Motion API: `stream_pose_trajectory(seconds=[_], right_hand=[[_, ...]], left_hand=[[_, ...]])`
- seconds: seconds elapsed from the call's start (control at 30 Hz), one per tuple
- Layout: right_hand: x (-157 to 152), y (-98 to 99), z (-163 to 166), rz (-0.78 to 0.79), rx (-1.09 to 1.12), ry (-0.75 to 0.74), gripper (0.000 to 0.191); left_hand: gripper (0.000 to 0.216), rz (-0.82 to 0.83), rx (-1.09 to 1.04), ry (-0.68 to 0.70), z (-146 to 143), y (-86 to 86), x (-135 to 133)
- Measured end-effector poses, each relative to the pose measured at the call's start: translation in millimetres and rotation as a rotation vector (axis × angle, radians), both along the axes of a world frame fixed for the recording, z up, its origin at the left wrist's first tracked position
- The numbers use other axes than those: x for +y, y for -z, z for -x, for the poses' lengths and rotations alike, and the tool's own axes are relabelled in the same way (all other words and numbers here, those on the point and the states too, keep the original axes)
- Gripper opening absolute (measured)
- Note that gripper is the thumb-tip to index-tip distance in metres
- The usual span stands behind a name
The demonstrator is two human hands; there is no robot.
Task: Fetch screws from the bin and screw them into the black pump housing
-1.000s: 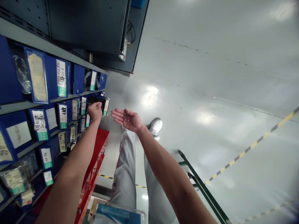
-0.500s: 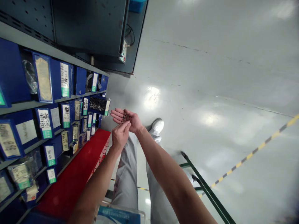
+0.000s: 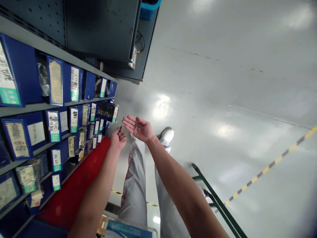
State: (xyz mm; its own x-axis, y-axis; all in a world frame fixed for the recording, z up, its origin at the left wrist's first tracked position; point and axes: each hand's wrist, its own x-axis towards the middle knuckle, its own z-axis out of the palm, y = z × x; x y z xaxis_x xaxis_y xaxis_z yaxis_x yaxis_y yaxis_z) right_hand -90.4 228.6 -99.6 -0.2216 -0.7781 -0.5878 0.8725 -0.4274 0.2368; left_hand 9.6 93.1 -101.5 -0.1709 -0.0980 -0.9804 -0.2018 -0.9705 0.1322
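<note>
My right hand [image 3: 142, 130] is held palm up with its fingers stretched out. Several small metal screws [image 3: 137, 126] lie loose in its palm. To its left, apart from it, is my left hand [image 3: 118, 138], its fingers curled in. Whether anything is inside those fingers is hidden. Just beyond my left hand, an open blue bin full of small dark parts [image 3: 105, 110] sticks out from the shelf.
A shelf rack [image 3: 32, 109] of labelled blue bins lines the left side, with a red surface [image 3: 74, 185] low beside it. A dark cabinet [image 3: 101, 29] stands ahead. A green metal frame [image 3: 218, 198] is at lower right, near yellow-black floor tape [image 3: 269, 161].
My left hand has come away from the right palm and moved left towards the bins. The screws in my right palm are now more exposed. The view has shifted slightly.
</note>
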Motion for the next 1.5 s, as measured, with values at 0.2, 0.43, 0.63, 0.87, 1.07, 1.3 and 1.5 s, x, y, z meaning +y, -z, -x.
stream_pose_trajectory(seconds=[0.2, 0.43, 0.63, 0.87, 1.07, 1.3, 1.5], right_hand=[[14, -0.4, 0, -0.04, 0.001, -0.041, 0.056], [26, -1.8, -12, -0.051, -0.011, -0.079, 0.057], [31, -4.6, -20, -0.058, -0.011, -0.099, 0.058], [34, -0.6, -22, -0.081, -0.023, -0.137, 0.06], [37, -4.8, -25, -0.07, -0.045, -0.206, 0.057], [48, -13.8, -10, -0.055, 0.024, -0.232, 0.057], [47, -21.1, -6, -0.092, 0.035, -0.25, 0.057]], left_hand=[[0.042, 0.02, 0.124, -0.189, 1, 64.1, -8], [0.047, 0.134, 0.232, -0.367, 11, 72.9, -37], [0.047, 0.183, 0.261, -0.417, 16, 73.1, -84], [0.044, 0.195, 0.279, -0.387, 24, 67.5, -100], [0.049, 0.323, 0.406, -0.468, 20, 49.6, -101], [0.055, 0.314, 0.32, -0.581, 22, 44.6, -106], [0.051, 0.243, 0.295, -0.525, 14, 42.0, -67]])
